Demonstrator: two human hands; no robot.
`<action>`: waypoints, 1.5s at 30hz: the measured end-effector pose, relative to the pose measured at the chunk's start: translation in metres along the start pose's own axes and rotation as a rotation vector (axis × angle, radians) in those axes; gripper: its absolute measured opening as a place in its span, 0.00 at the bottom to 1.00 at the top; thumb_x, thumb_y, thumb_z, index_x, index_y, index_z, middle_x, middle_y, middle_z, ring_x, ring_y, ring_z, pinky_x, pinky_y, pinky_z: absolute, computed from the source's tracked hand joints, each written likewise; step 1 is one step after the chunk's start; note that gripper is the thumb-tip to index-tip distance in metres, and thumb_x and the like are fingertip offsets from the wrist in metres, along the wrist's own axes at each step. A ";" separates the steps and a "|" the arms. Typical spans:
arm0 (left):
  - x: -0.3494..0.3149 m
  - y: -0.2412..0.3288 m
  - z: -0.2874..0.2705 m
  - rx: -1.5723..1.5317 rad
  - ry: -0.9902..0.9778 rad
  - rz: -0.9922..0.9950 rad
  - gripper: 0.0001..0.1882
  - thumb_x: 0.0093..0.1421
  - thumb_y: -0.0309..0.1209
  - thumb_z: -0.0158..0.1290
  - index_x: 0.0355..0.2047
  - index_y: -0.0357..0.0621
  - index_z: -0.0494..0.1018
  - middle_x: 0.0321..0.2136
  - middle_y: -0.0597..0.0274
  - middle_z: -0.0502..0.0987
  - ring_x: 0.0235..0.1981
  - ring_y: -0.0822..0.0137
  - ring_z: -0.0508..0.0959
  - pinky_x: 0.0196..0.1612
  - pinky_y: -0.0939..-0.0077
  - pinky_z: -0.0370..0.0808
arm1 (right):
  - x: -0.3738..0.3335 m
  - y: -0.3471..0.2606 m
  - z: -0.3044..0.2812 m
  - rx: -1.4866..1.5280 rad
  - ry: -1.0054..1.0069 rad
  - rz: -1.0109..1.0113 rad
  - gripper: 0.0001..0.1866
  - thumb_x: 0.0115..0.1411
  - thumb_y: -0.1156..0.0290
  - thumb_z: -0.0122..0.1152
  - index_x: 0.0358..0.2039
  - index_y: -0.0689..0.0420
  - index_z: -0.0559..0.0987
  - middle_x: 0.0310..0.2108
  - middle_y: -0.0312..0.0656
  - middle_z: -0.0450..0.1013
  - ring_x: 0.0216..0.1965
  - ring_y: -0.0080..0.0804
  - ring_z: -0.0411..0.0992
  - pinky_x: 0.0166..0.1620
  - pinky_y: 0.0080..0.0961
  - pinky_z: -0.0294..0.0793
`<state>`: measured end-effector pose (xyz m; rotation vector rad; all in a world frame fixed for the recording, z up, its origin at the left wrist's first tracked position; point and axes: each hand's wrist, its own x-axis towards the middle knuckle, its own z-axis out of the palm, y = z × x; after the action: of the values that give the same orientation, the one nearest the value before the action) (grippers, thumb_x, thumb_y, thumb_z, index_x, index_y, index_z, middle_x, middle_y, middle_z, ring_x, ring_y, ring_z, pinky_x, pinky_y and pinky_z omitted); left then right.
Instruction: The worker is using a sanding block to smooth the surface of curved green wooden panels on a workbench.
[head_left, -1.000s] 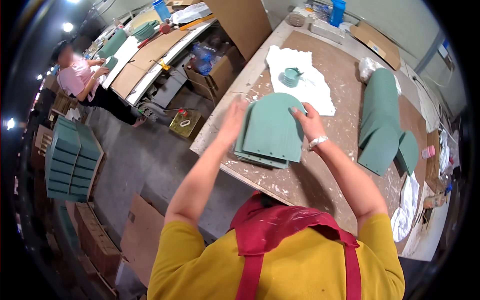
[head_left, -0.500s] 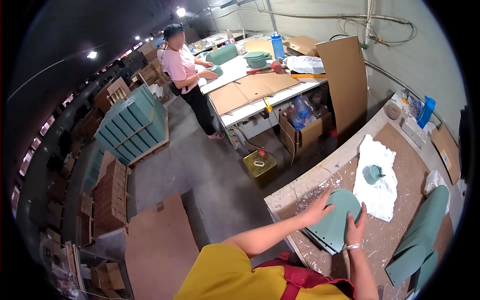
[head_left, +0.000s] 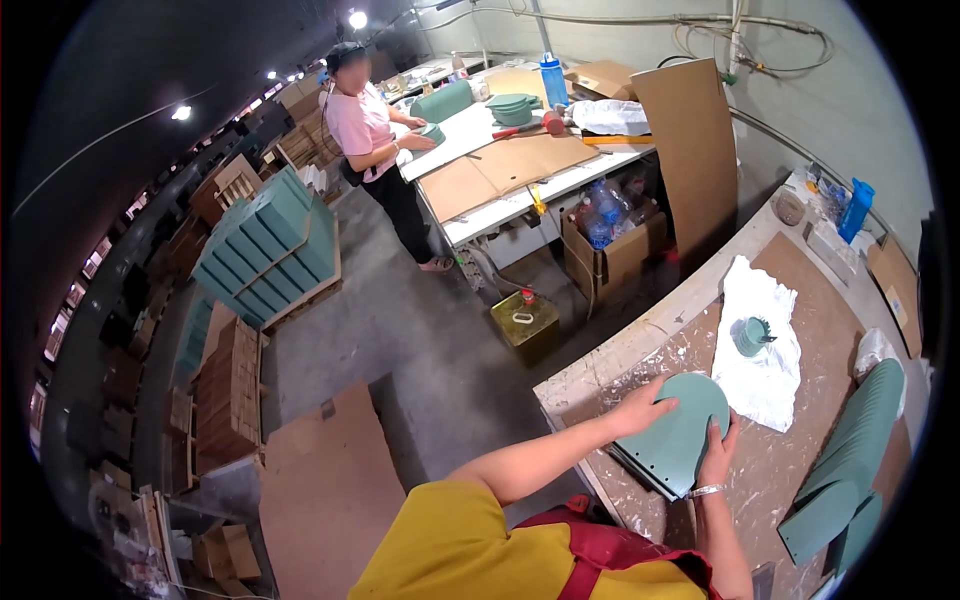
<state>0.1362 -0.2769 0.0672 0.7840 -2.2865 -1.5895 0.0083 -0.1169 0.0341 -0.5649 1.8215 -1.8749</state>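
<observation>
A small stack of green arch-shaped flat pieces (head_left: 683, 425) lies at the near edge of a brown, paint-flecked workbench (head_left: 800, 470). My left hand (head_left: 643, 405) rests on the stack's left edge with fingers curled over it. My right hand (head_left: 718, 450), with a bracelet at the wrist, presses on the stack's lower right side. Both hands hold the stack flat on the bench.
A white cloth (head_left: 762, 345) with a small green round part (head_left: 749, 335) lies beyond the stack. A long row of green pieces (head_left: 845, 465) stands at right. Another person (head_left: 375, 140) works at a far table. A yellow can (head_left: 526, 322), cardboard sheets and stacked green crates (head_left: 270, 250) occupy the floor.
The view has swung left and up, so the far table and the other person now fill the upper part. My hands remain on the green stack.
</observation>
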 end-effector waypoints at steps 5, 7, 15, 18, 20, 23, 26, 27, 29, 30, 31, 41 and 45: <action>-0.009 0.000 0.004 0.014 -0.024 0.028 0.33 0.64 0.41 0.51 0.63 0.35 0.56 0.56 0.38 0.68 0.59 0.47 0.68 0.61 0.62 0.64 | -0.010 0.009 -0.013 0.098 0.026 0.052 0.22 0.67 0.65 0.49 0.58 0.61 0.65 0.56 0.45 0.64 0.58 0.35 0.61 0.61 0.30 0.57; -0.004 -0.010 0.008 0.313 0.109 0.124 0.34 0.63 0.39 0.53 0.64 0.35 0.56 0.58 0.38 0.66 0.61 0.47 0.66 0.63 0.62 0.62 | -0.014 0.024 -0.026 0.064 0.044 -0.063 0.22 0.67 0.67 0.48 0.59 0.60 0.66 0.58 0.45 0.64 0.58 0.35 0.62 0.60 0.30 0.58; -0.055 0.132 0.041 0.261 0.234 0.531 0.20 0.63 0.27 0.49 0.56 0.37 0.68 0.58 0.53 0.67 0.59 0.59 0.68 0.58 0.65 0.66 | -0.146 -0.049 -0.187 -0.768 0.069 -0.357 0.18 0.58 0.70 0.58 0.50 0.57 0.74 0.52 0.51 0.69 0.56 0.51 0.65 0.58 0.40 0.63; -0.044 0.136 0.113 0.287 0.163 0.628 0.17 0.61 0.24 0.51 0.50 0.36 0.72 0.53 0.52 0.72 0.54 0.57 0.73 0.53 0.67 0.70 | -0.179 -0.048 -0.251 -0.918 0.213 -0.340 0.20 0.54 0.71 0.61 0.48 0.57 0.73 0.50 0.49 0.69 0.52 0.49 0.66 0.55 0.40 0.64; -0.038 0.130 0.160 0.062 -0.095 0.376 0.16 0.61 0.27 0.51 0.50 0.38 0.73 0.52 0.52 0.73 0.52 0.59 0.74 0.50 0.69 0.72 | -0.190 -0.042 -0.278 -0.981 0.287 -0.254 0.23 0.52 0.71 0.63 0.49 0.57 0.72 0.51 0.50 0.68 0.53 0.51 0.65 0.55 0.40 0.64; -0.040 0.137 0.225 -0.075 -0.305 0.124 0.21 0.69 0.43 0.40 0.52 0.41 0.71 0.49 0.54 0.72 0.48 0.60 0.73 0.54 0.64 0.70 | -0.201 -0.030 -0.294 -1.192 0.270 -0.139 0.33 0.52 0.63 0.66 0.57 0.59 0.68 0.59 0.59 0.63 0.61 0.58 0.58 0.63 0.48 0.56; 0.034 0.042 0.350 -0.068 -0.370 0.359 0.22 0.68 0.43 0.43 0.52 0.38 0.67 0.54 0.46 0.69 0.57 0.52 0.67 0.61 0.56 0.61 | -0.216 -0.030 -0.321 -1.202 0.271 -0.016 0.42 0.51 0.62 0.67 0.65 0.58 0.61 0.66 0.56 0.54 0.66 0.58 0.52 0.67 0.47 0.50; -0.014 0.161 0.338 0.130 -0.538 -0.049 0.26 0.62 0.45 0.52 0.51 0.35 0.65 0.44 0.46 0.75 0.47 0.51 0.75 0.52 0.57 0.70 | -0.235 -0.022 -0.342 -1.214 0.365 0.198 0.45 0.49 0.62 0.69 0.65 0.57 0.59 0.68 0.54 0.50 0.67 0.57 0.50 0.67 0.49 0.49; 0.009 0.096 0.391 0.035 -0.112 0.185 0.29 0.57 0.44 0.59 0.48 0.33 0.66 0.35 0.47 0.77 0.36 0.52 0.78 0.43 0.60 0.74 | -0.230 -0.024 -0.336 -1.247 0.122 0.100 0.51 0.44 0.63 0.72 0.67 0.54 0.56 0.69 0.51 0.48 0.69 0.55 0.47 0.66 0.53 0.48; 0.004 0.099 0.384 -0.006 -0.127 0.089 0.28 0.56 0.43 0.61 0.47 0.34 0.66 0.36 0.47 0.77 0.36 0.53 0.78 0.43 0.62 0.74 | -0.221 -0.043 -0.322 -1.238 0.024 0.149 0.50 0.44 0.63 0.72 0.66 0.56 0.56 0.69 0.50 0.48 0.69 0.54 0.46 0.66 0.52 0.48; 0.002 0.102 0.375 -0.049 -0.152 0.001 0.28 0.55 0.42 0.62 0.47 0.34 0.67 0.36 0.46 0.77 0.37 0.54 0.77 0.43 0.64 0.73 | -0.215 -0.036 -0.324 -1.262 -0.031 0.108 0.50 0.43 0.64 0.72 0.66 0.57 0.57 0.68 0.51 0.50 0.67 0.55 0.49 0.65 0.51 0.50; 0.006 0.109 0.416 -0.239 -0.016 -0.062 0.18 0.60 0.35 0.57 0.44 0.36 0.69 0.40 0.52 0.76 0.43 0.60 0.75 0.48 0.66 0.70 | -0.193 -0.027 -0.327 -1.223 -0.135 0.056 0.48 0.39 0.69 0.75 0.61 0.62 0.60 0.57 0.56 0.62 0.57 0.56 0.62 0.59 0.44 0.62; -0.017 0.111 0.376 -0.491 -0.262 -0.119 0.18 0.62 0.36 0.54 0.49 0.41 0.70 0.44 0.54 0.74 0.48 0.62 0.72 0.52 0.67 0.68 | -0.204 0.016 -0.362 -0.926 -0.018 -0.063 0.44 0.42 0.71 0.73 0.59 0.65 0.62 0.55 0.58 0.65 0.56 0.56 0.64 0.60 0.42 0.62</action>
<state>-0.0645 0.0581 0.0302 0.6207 -1.8900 -2.2990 -0.0387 0.2951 0.0101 -0.9247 2.6271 -0.9437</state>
